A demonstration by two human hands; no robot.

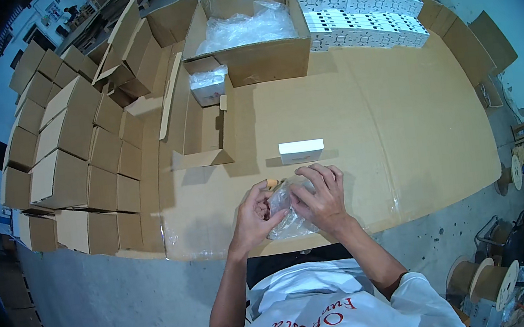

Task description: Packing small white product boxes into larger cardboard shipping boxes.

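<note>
1. In the lower centre of the frame, a clear plastic bag point(289, 215) was held over the near edge of the cardboard-covered table point(404, 146); it was gripped by both the left hand point(254, 215) and the right hand point(323, 196), with the fingers closed on the film.
2. A small orange piece point(272, 182) was seen at the top of the bag, by the left fingertips.
3. Judging by this, the bagging step was in hand; a firm pinch at the mouth of the bag would be needed next.
4. Just above, a small white box point(301, 151) lay untouched.
5. In the upper centre, an open carton point(246, 31) with plastic bags was placed, with stacked white boxes point(358, 11) to its right.
</note>
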